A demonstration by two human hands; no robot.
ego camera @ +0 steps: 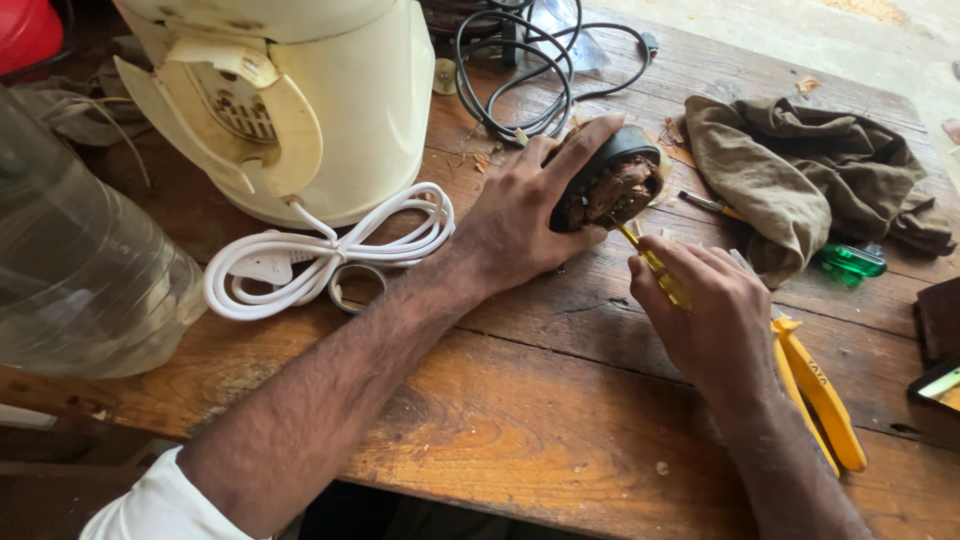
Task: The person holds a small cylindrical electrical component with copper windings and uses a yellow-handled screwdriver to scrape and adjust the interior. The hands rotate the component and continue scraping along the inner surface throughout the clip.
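Left hand [520,215] clamps small black motor [608,185] on its side against wooden counter [520,400], rusty open end facing right hand [715,320]. Right hand grips yellow screwdriver [655,270], tip at opening. Yellow pliers [815,385] just beside.

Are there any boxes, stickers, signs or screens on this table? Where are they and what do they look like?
Screen: maybe one, a small dark slab with a pale greenish face, cut off at the table's right edge; it could be a phone.
Printed mark: small dark lettering on the yellow plier handles, right of the right hand.
Boxes and signs: none show. The left hand holds a bare dark motor part.
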